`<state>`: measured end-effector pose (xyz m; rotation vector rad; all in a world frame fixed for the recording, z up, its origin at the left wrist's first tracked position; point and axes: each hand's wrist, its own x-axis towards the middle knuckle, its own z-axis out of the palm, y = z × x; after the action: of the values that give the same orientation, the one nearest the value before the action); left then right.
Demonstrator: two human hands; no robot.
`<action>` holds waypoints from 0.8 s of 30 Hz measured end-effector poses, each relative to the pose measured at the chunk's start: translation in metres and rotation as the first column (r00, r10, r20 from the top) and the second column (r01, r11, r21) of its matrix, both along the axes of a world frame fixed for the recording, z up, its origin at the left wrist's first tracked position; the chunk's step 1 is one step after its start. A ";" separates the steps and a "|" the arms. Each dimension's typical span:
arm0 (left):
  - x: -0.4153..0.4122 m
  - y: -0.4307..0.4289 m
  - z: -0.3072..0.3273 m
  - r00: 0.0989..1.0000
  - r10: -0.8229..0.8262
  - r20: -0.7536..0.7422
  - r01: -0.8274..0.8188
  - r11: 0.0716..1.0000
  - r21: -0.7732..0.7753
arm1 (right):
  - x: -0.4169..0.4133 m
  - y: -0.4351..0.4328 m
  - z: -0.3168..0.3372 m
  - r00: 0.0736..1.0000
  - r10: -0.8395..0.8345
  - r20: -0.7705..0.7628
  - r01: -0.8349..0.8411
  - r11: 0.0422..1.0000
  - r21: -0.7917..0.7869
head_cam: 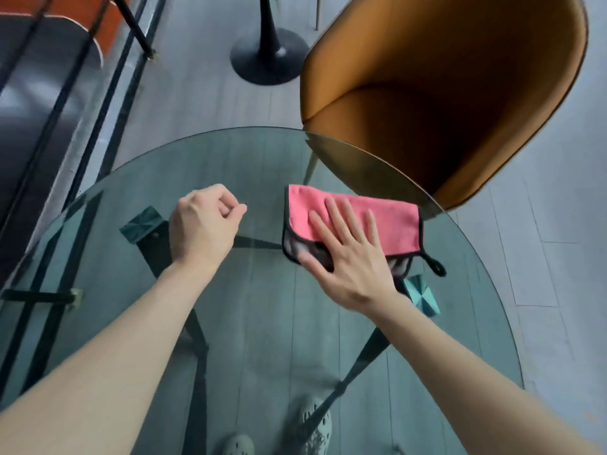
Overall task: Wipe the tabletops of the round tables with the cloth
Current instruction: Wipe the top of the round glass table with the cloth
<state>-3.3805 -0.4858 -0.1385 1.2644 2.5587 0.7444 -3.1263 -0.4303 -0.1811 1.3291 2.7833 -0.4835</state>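
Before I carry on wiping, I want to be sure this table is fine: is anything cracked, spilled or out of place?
Nothing stands out. The glass tabletop shows no crack or spill. The pink cloth lies folded flat under the right hand; the left hand is loosely curled and holds nothing. The orange chair sits tucked against the far rim.

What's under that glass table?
Through the glass tabletop you see dark table legs, grey floorboards and the person's two shoes. The pink cloth and both forearms hide what lies beneath them.
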 end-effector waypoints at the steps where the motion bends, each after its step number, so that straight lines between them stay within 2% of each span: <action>1: -0.009 -0.003 0.001 1.000 0.013 -0.016 -0.013 1.000 -0.023 | 0.014 -0.035 0.002 0.999 0.052 -0.002 -0.052 0.999 -0.009; 3: -0.028 -0.007 -0.004 0.997 0.009 -0.082 -0.013 0.999 -0.043 | 0.029 -0.072 0.005 0.993 0.113 0.020 -0.113 0.994 -0.003; 5: -0.042 -0.010 -0.009 0.987 -0.067 -0.144 0.054 0.994 -0.091 | 0.016 -0.042 0.000 0.994 0.096 0.055 -0.096 0.995 -0.011; 9: -0.057 -0.014 -0.012 0.974 -0.200 -0.102 0.186 0.973 -0.136 | -0.073 0.102 0.000 0.984 -0.167 0.061 0.169 0.985 -0.026; 11: -0.067 -0.021 -0.012 0.975 -0.203 -0.090 0.192 0.974 -0.120 | -0.111 0.133 -0.004 0.973 -0.221 0.074 0.225 0.973 -0.047; 13: -0.080 -0.028 -0.014 0.977 -0.187 -0.102 0.174 0.977 -0.127 | -0.136 0.111 -0.010 0.983 -0.177 0.050 0.179 0.983 -0.046; 15: -0.090 -0.034 -0.016 0.980 -0.170 -0.103 0.154 0.977 -0.148 | -0.141 0.054 -0.012 0.999 -0.048 0.002 0.048 0.999 -0.007; 17: -0.099 -0.039 -0.018 0.985 -0.146 -0.091 0.131 0.979 -0.155 | -0.127 -0.005 -0.010 0.997 0.076 -0.017 -0.076 0.997 0.003; 19: -0.109 -0.043 -0.020 0.987 -0.142 -0.075 0.127 0.977 -0.174 | -0.102 -0.033 -0.008 0.992 0.124 0.018 -0.124 0.992 -0.013; 21: -0.122 -0.046 -0.022 0.986 -0.153 -0.064 0.137 0.970 -0.200 | -0.079 -0.017 -0.006 0.999 0.024 0.043 -0.022 0.999 -0.039; 24: -0.151 -0.052 -0.027 0.979 -0.178 -0.097 0.155 0.965 -0.211 | -0.066 0.041 -0.002 0.957 -0.270 0.106 0.275 0.960 -0.045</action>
<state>-3.5315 -0.5378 -0.1652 1.4687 2.4972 0.3767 -3.1922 -0.3895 -0.1828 1.6836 2.4979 -0.4876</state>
